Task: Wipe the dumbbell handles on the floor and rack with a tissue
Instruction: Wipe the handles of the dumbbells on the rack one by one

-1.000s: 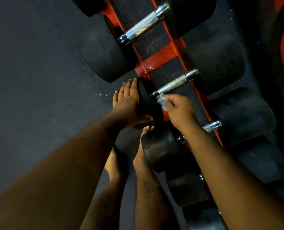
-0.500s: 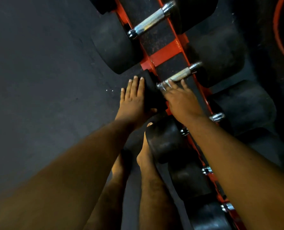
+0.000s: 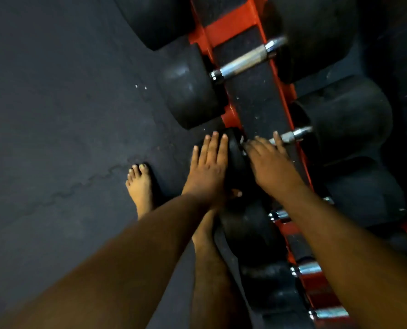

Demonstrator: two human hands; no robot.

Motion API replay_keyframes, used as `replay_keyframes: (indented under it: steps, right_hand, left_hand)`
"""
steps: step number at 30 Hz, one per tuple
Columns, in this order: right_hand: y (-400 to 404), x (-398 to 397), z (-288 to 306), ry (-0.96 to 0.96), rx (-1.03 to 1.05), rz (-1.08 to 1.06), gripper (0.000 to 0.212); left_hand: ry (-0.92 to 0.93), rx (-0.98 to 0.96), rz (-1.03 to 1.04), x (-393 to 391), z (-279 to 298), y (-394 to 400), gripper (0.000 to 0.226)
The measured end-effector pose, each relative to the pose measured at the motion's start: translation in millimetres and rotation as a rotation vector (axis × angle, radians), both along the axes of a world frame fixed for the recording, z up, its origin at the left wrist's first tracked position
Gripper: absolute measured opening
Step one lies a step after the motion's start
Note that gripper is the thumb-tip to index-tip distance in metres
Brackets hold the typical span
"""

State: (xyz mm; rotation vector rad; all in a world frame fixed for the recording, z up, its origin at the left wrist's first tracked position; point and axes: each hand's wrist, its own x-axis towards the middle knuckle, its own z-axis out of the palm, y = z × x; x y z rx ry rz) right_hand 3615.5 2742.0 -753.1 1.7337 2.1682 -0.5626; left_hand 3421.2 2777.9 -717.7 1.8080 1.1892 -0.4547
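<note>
While the left hand [image 3: 208,172] rests flat on the dumbbell's black head [image 3: 236,157], the right hand [image 3: 270,162] lies spread over its handle [image 3: 290,137] on the rack [image 3: 233,22].

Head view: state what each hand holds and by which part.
Left hand holds nothing; its straight fingers rest on the dumbbell's black end weight. Right hand lies over that dumbbell's handle; any tissue underneath is hidden.

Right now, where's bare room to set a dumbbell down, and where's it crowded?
Free: the dark floor mat left of the bare foot and of the rack's black dumbbell heads. Crowded: the rack, with dumbbells side by side, the left hand on one head and the right hand over its handle.
</note>
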Motion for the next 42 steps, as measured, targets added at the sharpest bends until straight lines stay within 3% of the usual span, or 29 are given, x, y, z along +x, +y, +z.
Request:
replay_keyframes:
  steps: [4,6,9,11,14,23,28,34,38,42]
  right_hand:
    - [7.3,24.0,4.2,-0.011,0.062,-0.057,0.037]
    - [4.1,28.9,9.3,-0.014,0.092,-0.098,0.041]
    - [-14.6,28.7,5.3,-0.041,0.102,0.045,0.054]
    - [-8.2,30.7,0.7,-0.017,0.089,0.14,0.052]
    - [20.8,27.7,-3.7,0.016,0.032,0.148,0.036]
    - [6.6,36.9,-0.4,0.108,0.167,0.159,0.034]
    - [38.0,19.5,-7.4,0.03,-0.044,0.172,0.047]
    - [3.0,37.5,1.4,-0.044,0.088,0.185,0.047]
    - [32.4,30.6,-0.8,-0.058,0.021,0.226,0.037]
    - [40.8,38.6,8.7,-0.069,-0.08,0.235,0.05]
  left_hand:
    - [0.032,0.083,0.106,8.6,-8.6,-1.9,0.147]
    - [0.025,0.102,0.117,6.7,-10.9,-2.8,0.145]
    - [0.018,0.08,0.106,6.5,-11.4,-1.3,0.146]
    - [0.022,0.059,0.099,6.0,-12.6,1.1,0.147]
    - [0.017,0.027,0.086,3.5,-12.6,4.4,0.145]
    - [-0.033,-0.09,0.07,-2.3,-7.6,16.6,0.137]
    - [-0.046,-0.094,0.079,-1.9,-7.7,16.9,0.136]
    - [-0.053,-0.104,0.075,-3.9,-9.9,16.4,0.137]
    - [-0.058,-0.106,0.074,-3.2,-10.1,16.4,0.136]
    - [-0.05,-0.109,0.076,-3.1,-8.6,17.5,0.136]
